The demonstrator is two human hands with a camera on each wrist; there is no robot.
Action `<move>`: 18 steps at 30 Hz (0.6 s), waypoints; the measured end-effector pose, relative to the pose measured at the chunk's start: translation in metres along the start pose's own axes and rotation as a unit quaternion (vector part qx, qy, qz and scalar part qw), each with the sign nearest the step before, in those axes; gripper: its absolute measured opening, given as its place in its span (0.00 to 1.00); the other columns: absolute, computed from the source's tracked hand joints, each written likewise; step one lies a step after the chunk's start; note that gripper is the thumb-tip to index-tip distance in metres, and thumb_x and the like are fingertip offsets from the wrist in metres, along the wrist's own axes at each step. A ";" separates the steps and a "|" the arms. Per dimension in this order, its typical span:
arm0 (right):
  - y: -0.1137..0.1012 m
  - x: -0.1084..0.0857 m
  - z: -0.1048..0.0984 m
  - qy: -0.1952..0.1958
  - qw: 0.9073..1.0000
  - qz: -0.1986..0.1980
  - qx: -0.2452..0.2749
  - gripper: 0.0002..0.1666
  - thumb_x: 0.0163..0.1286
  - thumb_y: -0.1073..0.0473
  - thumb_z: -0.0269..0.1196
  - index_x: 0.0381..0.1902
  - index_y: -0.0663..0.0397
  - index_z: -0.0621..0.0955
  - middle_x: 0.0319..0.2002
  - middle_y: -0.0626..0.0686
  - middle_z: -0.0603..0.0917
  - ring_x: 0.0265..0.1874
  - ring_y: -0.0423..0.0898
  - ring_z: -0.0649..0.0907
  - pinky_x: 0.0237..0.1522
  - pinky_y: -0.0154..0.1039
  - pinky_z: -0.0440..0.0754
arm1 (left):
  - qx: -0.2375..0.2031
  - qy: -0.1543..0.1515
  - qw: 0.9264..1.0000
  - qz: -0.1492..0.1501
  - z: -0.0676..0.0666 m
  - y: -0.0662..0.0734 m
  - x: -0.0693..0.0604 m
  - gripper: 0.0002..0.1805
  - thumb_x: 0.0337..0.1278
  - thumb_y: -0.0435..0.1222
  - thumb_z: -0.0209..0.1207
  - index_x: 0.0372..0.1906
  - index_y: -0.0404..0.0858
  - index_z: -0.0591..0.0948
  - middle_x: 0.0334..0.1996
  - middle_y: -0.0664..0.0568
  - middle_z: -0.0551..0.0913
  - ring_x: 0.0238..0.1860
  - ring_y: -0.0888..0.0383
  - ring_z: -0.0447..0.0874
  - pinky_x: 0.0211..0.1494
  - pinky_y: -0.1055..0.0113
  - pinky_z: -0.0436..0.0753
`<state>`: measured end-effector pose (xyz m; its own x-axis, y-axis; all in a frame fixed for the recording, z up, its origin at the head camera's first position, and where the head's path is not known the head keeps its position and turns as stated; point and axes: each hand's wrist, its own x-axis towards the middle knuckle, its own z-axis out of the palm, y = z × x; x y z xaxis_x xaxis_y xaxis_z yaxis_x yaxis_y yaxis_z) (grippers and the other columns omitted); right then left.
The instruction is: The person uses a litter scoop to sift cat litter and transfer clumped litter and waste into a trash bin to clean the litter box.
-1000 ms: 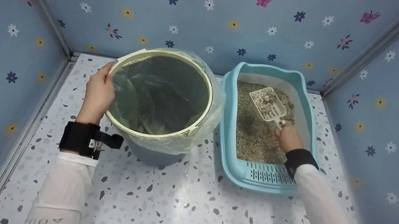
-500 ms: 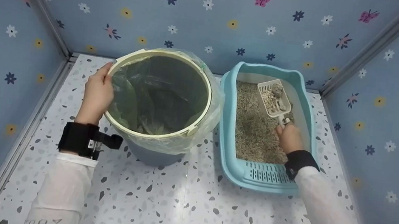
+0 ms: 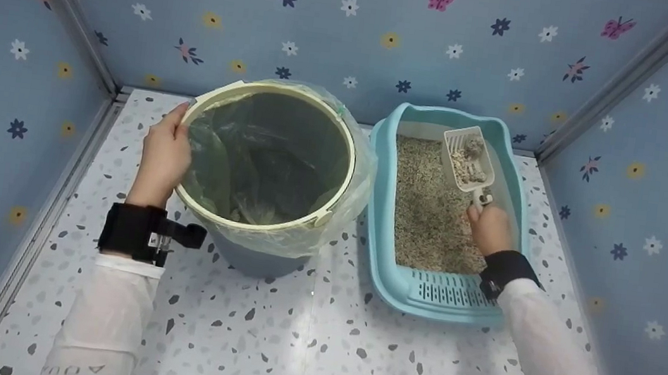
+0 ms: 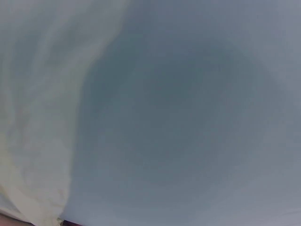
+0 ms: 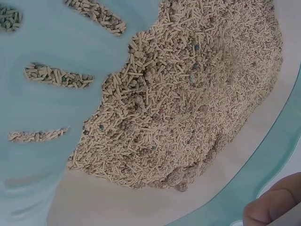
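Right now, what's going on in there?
A person has both hands busy. The right hand grips a white scoop at the far end of a blue litter box, with clumps and loose litter in it. The left hand holds the rim of a bin lined with a translucent bag. The scoop isn't over the bin yet.
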<state>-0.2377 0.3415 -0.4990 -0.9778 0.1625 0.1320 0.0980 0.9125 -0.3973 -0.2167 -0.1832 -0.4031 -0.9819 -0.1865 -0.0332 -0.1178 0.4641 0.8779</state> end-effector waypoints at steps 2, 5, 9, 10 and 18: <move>0.001 0.000 -0.002 -0.004 1.000 -0.001 0.005 0.21 0.70 0.58 0.48 0.14 0.52 0.63 0.13 0.46 0.60 0.13 0.45 0.63 0.17 0.38 0.60 | 0.000 0.000 1.000 0.002 0.000 0.000 0.000 0.26 0.75 0.34 0.31 0.74 0.40 0.51 0.72 0.41 0.55 0.69 0.46 0.59 0.59 0.54 0.68; 0.003 -0.002 -0.005 -0.005 1.000 -0.012 -0.001 0.21 0.69 0.58 0.48 0.15 0.52 0.63 0.13 0.46 0.60 0.12 0.46 0.63 0.16 0.38 0.60 | -0.001 0.002 1.000 0.003 0.001 0.000 0.000 0.26 0.75 0.34 0.31 0.74 0.39 0.52 0.72 0.41 0.55 0.68 0.45 0.60 0.58 0.53 0.68; 0.007 -0.005 -0.008 0.008 0.999 -0.031 -0.026 0.20 0.70 0.57 0.50 0.17 0.55 0.66 0.13 0.50 0.64 0.12 0.50 0.66 0.16 0.43 0.64 | -0.001 0.003 1.000 0.004 0.001 -0.001 -0.001 0.26 0.75 0.34 0.31 0.74 0.39 0.52 0.72 0.40 0.56 0.67 0.45 0.62 0.52 0.54 0.70; 0.009 -0.006 -0.009 0.016 0.999 -0.038 -0.034 0.19 0.70 0.56 0.51 0.19 0.57 0.67 0.14 0.52 0.66 0.13 0.51 0.68 0.17 0.45 0.66 | -0.001 0.003 1.000 0.005 0.001 -0.001 -0.001 0.26 0.75 0.34 0.31 0.74 0.39 0.52 0.72 0.40 0.56 0.66 0.45 0.63 0.50 0.55 0.70; 0.017 -0.014 -0.013 0.102 0.980 -0.111 -0.132 0.18 0.67 0.56 0.58 0.28 0.67 0.72 0.15 0.65 0.76 0.12 0.61 0.76 0.14 0.57 0.72 | 0.001 0.006 1.000 0.012 0.002 0.000 -0.001 0.26 0.75 0.35 0.30 0.74 0.39 0.52 0.72 0.41 0.55 0.68 0.45 0.60 0.55 0.54 0.70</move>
<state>-0.2200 0.3594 -0.4956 -0.9257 -0.0028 0.3782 -0.0412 0.9947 -0.0937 -0.2163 -0.1816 -0.4040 -0.9827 -0.1852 -0.0062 -0.0943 0.4709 0.8771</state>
